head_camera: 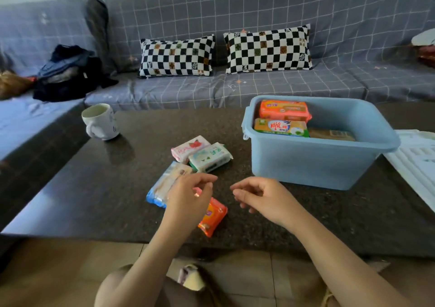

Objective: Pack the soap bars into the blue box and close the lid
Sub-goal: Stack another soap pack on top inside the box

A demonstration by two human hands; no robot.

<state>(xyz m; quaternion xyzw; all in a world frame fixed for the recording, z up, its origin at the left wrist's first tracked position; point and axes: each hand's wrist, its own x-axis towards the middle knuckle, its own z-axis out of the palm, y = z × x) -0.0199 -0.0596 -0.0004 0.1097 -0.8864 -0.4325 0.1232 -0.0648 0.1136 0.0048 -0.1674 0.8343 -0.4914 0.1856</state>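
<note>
The blue box [313, 160] stands open on the right of the dark table [94, 189], with an orange soap bar [283, 110], a green-and-yellow one [281, 127] and a brown one [332, 134] inside. On the table lie a pink soap bar [188, 147], a white-green soap bar [209, 157], a blue-wrapped soap bar [164, 183] and an orange soap bar [213, 217]. My left hand [188, 198] hovers over the orange and blue bars, fingers loosely curled, holding nothing. My right hand [261, 197] hangs beside it, fingers apart, empty. The white lid [416, 163] lies right of the box.
A white mug [101, 121] stands at the table's far left. Behind the table runs a grey checked sofa [235, 87] with two chequered cushions and a pile of dark clothes [68, 73]. The table's near edge lies just above my knees.
</note>
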